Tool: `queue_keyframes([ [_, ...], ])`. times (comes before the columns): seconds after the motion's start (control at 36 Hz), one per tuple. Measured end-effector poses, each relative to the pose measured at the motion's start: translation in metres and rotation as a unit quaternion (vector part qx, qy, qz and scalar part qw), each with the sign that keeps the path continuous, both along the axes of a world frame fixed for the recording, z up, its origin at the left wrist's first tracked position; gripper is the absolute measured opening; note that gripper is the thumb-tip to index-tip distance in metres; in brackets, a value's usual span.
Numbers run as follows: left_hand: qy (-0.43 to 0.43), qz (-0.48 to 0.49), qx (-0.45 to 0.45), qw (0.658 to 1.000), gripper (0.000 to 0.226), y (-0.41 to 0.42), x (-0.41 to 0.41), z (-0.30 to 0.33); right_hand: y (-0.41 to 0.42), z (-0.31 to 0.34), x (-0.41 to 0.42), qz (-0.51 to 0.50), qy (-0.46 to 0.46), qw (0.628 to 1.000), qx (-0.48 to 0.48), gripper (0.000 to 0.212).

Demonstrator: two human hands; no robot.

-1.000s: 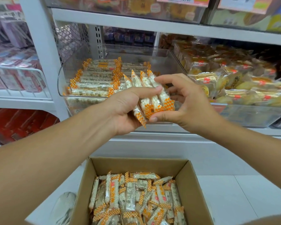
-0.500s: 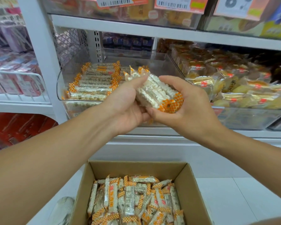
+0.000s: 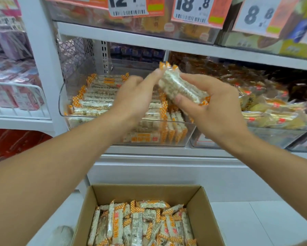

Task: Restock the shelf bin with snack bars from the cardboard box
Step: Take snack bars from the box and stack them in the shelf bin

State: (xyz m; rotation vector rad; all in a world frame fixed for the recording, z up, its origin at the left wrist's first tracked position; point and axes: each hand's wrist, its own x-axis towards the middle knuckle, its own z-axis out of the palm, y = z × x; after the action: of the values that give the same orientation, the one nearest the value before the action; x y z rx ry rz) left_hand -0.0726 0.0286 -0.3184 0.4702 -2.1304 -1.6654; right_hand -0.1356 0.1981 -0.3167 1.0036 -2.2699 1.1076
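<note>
Bars (image 3: 142, 226) fill box (image 3: 205, 206); bin (image 3: 182, 137) holds rows.

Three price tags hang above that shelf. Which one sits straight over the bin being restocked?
The leftmost price tag, reading 12. It hangs directly above the clear shelf bin of orange-ended snack bars; the 18.8 tag and 8.8 tag sit further right.

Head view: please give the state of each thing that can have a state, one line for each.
cardboard box: open, full of loose snack bars.
shelf bin: partly filled, bars in rows.
bundle of snack bars: held above the bin, not yet placed.
right hand: grips the bundle.
left hand: fingers straight, fingertips touch the bundle's end.
neighbouring bin: full of yellow packets.
</note>
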Motion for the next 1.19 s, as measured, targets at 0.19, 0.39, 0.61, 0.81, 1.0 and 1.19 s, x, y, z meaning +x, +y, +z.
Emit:
queue_keyframes([
  [0.19, -0.193, -0.140, -0.536, 0.810, 0.060, -0.063, 0.000, -0.039, -0.039, 0.024, -0.026, -0.143, 0.013, 0.978, 0.150, 0.033],
  [0.39, -0.220, -0.141, -0.531, 0.806, 0.057, -0.064, -0.004, -0.045, -0.096, 0.022, -0.067, -0.208, 0.080, 0.899, 0.377, 0.025],
  [0.61, -0.208, -0.139, -0.527, 0.812, 0.058, -0.067, -0.005, -0.051, -0.122, -0.002, -0.132, -0.197, 0.026, 0.882, 0.427, 0.043],
  [0.81, -0.205, -0.137, -0.528, 0.813, 0.057, -0.066, -0.003, -0.050, -0.121, -0.018, -0.144, -0.104, -0.067, 0.858, 0.498, 0.053],
  [1.0, -0.205, -0.132, -0.531, 0.811, 0.056, -0.065, -0.002, -0.050, -0.121, -0.005, -0.140, -0.061, -0.100, 0.831, 0.543, 0.059],
  [1.19, -0.206, -0.132, -0.531, 0.811, 0.056, -0.066, -0.002, -0.050, -0.107, 0.019, -0.128, -0.069, -0.033, 0.825, 0.559, 0.037],
])
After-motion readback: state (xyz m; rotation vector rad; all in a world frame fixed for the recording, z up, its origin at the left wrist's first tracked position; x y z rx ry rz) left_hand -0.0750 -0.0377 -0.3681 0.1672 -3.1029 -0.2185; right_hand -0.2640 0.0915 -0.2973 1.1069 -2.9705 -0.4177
